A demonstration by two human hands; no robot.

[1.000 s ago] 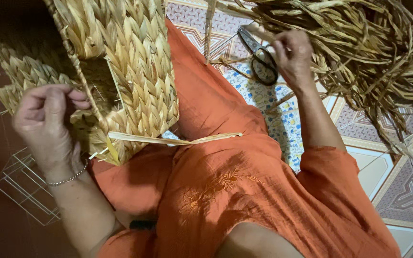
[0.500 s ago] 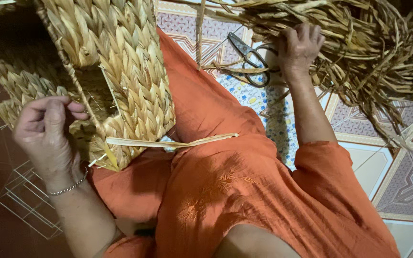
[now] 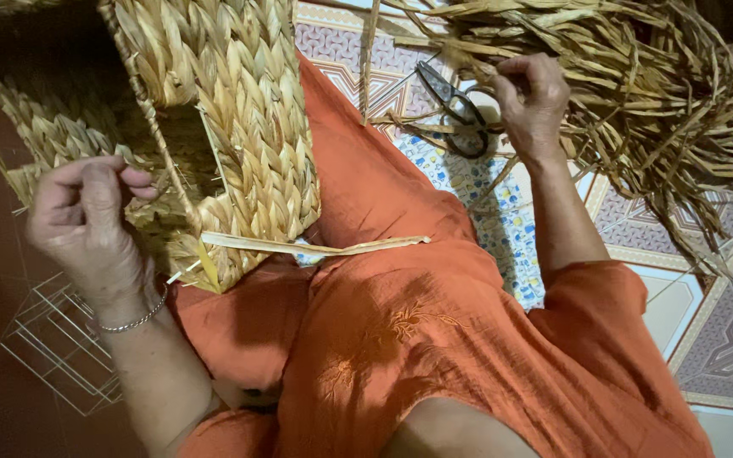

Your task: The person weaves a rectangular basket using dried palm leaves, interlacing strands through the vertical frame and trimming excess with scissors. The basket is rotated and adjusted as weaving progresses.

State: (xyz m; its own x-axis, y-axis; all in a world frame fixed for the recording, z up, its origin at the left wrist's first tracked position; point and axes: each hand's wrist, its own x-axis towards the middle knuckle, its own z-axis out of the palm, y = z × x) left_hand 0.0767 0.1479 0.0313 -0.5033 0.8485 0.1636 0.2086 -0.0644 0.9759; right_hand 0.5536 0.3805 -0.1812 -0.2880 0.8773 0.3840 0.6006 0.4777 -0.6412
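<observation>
A patterned tile floor [image 3: 727, 339] lies beneath a seated person in orange clothing. The left hand [image 3: 86, 220] pinches the rim of a half-woven straw basket [image 3: 231, 127] resting on the lap; it looks light, stiff yet springy, best gripped at that edge. The right hand [image 3: 532, 102], fingers curled, reaches into brittle loose dried straw [image 3: 663, 93] beside black scissors [image 3: 456, 110].
</observation>
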